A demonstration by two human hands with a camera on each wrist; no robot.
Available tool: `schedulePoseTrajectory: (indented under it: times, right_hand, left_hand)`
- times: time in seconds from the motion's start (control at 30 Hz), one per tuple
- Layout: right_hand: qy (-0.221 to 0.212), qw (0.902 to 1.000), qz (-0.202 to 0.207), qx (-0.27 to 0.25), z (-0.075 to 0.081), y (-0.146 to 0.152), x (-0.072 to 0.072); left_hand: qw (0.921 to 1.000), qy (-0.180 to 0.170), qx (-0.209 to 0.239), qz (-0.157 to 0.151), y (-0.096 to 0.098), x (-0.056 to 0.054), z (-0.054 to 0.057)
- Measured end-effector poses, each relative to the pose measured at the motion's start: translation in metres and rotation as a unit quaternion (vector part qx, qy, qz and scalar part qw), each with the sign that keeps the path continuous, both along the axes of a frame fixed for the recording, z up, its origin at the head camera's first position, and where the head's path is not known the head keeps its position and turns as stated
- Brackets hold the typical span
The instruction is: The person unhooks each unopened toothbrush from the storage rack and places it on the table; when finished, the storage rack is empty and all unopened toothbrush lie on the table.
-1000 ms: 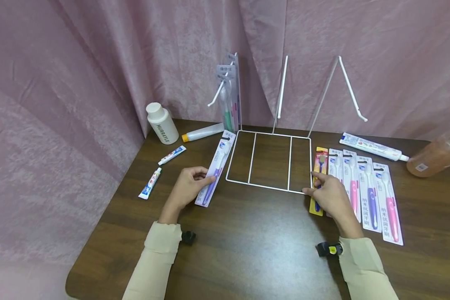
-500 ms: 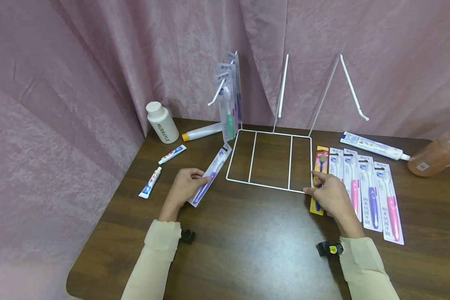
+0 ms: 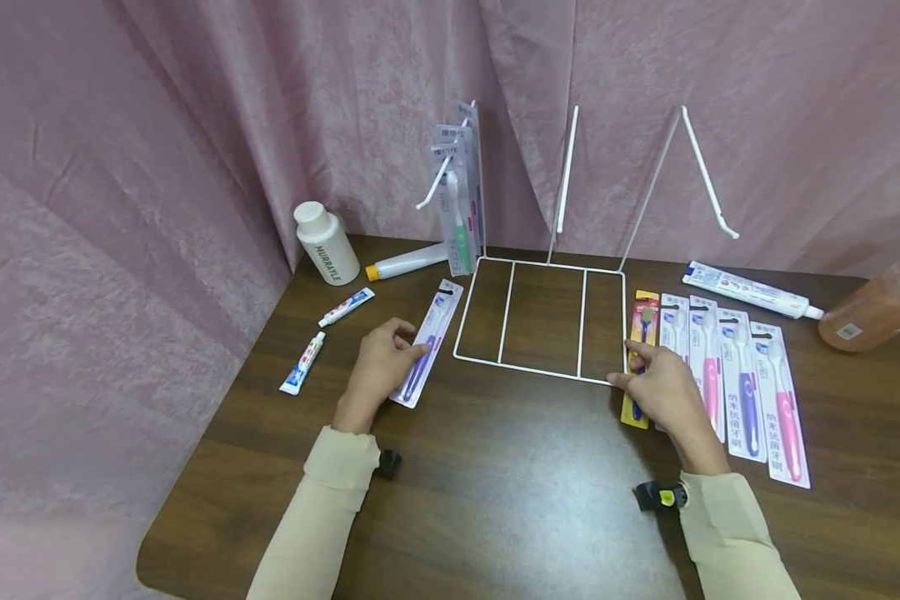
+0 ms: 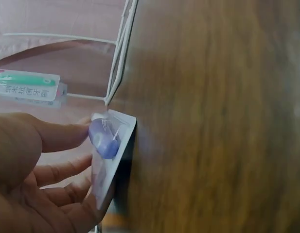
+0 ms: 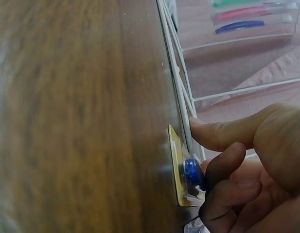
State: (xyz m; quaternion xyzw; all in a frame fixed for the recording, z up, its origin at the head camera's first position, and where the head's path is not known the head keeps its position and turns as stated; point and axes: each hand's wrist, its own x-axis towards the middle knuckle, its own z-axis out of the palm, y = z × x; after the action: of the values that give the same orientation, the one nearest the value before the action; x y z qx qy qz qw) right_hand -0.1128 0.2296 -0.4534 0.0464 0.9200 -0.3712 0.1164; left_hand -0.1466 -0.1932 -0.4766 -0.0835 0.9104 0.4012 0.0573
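My left hand [image 3: 386, 362] pinches a purple toothbrush in its blister pack [image 3: 437, 321], with the thumb over the handle end. In the left wrist view the pack [image 4: 105, 145] is tilted close above the table. At the front right corner of a white wire rack [image 3: 540, 372], the thumb and fingers of my right hand [image 3: 656, 387] hold the wire. A yellow-carded toothbrush pack [image 3: 637, 408] lies beside that corner, partly under the right hand. Several toothbrush packs [image 3: 459, 217] hang from the rack's left hook, a green one in front. The middle and right hooks carry nothing.
Several packaged toothbrushes [image 3: 782, 400] lie in a row at the right. Behind them are a toothpaste tube [image 3: 750, 290] and an amber bottle [image 3: 870, 312]. At the left stand a white bottle [image 3: 328, 250], a yellow-capped tube [image 3: 408, 261] and two small tubes [image 3: 302, 364].
The hanging green pack has swung forward into fuller view. My left hand's purple pack dipped to the left and then came partly back up. The right hand stays at the rack corner.
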Motion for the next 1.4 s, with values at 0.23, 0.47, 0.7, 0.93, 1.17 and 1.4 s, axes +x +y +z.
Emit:
schedulePoseTrajectory:
  times: [0.23,0.47,0.7,0.93,1.17,1.4]
  right_hand:
    - [0.004,1.0000,0.004,0.003,0.001,0.000,0.000]
    - [0.003,1.0000,0.001,0.005,0.001,0.000,-0.001]
    - [0.007,0.9999,0.001,0.008,-0.001,0.001,-0.001]
    - [0.007,0.9999,0.004,0.010,-0.001,0.000,0.000]
    - [0.008,0.9999,0.005,0.006,0.000,-0.001,0.000]
    - [0.002,1.0000,0.001,0.002,0.001,0.001,0.000]
  left_hand:
    - [0.9984,-0.008,-0.055,0.012,0.023,0.019,0.034]
    - [0.9976,0.003,-0.069,0.008,0.023,0.018,0.022]
    - [0.9987,0.015,-0.046,0.016,0.014,0.013,0.008]
    - [0.9988,0.046,-0.012,0.006,0.007,0.014,0.011]
    - [0.9766,0.206,0.061,-0.003,0.026,-0.007,0.053]
    - [0.9570,0.244,0.156,-0.016,0.039,-0.046,0.078]
